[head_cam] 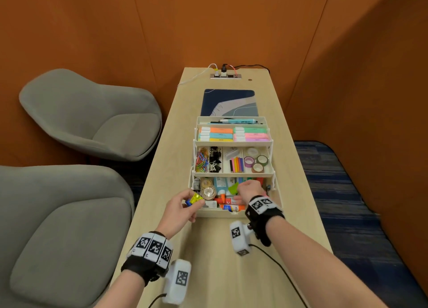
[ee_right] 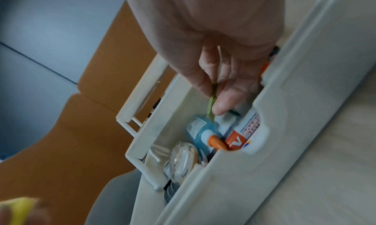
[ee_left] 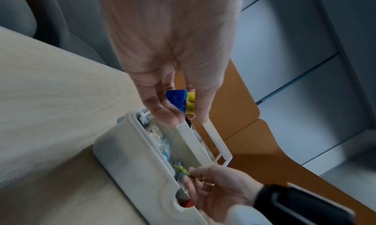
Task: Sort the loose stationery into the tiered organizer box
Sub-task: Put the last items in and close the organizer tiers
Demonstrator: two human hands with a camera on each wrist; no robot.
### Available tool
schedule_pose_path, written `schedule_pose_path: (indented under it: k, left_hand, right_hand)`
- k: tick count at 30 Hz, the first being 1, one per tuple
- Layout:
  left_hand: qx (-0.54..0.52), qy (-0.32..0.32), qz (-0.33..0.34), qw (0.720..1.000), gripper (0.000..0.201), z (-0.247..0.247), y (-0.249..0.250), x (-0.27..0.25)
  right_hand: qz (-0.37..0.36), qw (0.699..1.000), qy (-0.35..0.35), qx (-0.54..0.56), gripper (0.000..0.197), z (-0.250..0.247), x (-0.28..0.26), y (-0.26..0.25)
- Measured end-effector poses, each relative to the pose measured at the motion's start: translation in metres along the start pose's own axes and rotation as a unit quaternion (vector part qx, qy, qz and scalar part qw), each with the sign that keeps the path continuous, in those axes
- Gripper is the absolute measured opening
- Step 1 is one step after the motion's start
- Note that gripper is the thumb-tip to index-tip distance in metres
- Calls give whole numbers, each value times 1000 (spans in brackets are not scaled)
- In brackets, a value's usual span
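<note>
Head view: organizer box (head_cam: 234,142) nearly full; left hand (head_cam: 179,207) pinching blocks (head_cam: 194,199) at 9 o'clock, right hand (head_cam: 249,189) pinching green sheet (head_cam: 233,188) inside.

We see a cream plastic tiered organizer box (head_cam: 233,143) in the middle of a pale wooden desk (head_cam: 298,256), with a dark blue patterned mat (head_cam: 228,102) behind it. Two grey upholstered chairs (head_cam: 92,115) stand left of the desk.
</note>
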State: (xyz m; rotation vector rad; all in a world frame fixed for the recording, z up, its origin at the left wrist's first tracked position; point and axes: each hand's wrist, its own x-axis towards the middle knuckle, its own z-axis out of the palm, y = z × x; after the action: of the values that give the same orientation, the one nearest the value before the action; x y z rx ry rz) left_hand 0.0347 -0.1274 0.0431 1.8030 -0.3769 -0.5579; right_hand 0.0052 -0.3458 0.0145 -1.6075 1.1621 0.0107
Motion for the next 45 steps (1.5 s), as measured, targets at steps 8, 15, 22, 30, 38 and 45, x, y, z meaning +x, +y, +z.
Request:
schedule_pose_path:
  k: [8, 15, 22, 30, 38, 45]
  left_hand:
    - [1, 6, -14, 1000, 15, -14, -10, -2]
    - [21, -10, -16, 1000, 17, -16, -9, -3]
    - [29, -19, -18, 999, 16, -8, -7, 0]
    - [42, -31, 1, 999, 14, 1, 7, 8]
    - [333, -91, 99, 933, 30, 28, 32, 41]
    - [372, -121, 107, 914, 19, 55, 53, 61]
  right_hand:
    - [-38, 995, 71, -51, 18, 29, 18, 2]
    - [-95, 988, -28, -117, 22, 10, 25, 6]
    - [-216, 862, -31, -458, 34, -3, 3, 6]
    - [-194, 775, -53, -598, 37, 7, -5, -8]
    - [-170, 959, -215, -71, 30, -23, -46, -21]
    - [-159, 959, -226, 64, 29, -33, -50, -11]
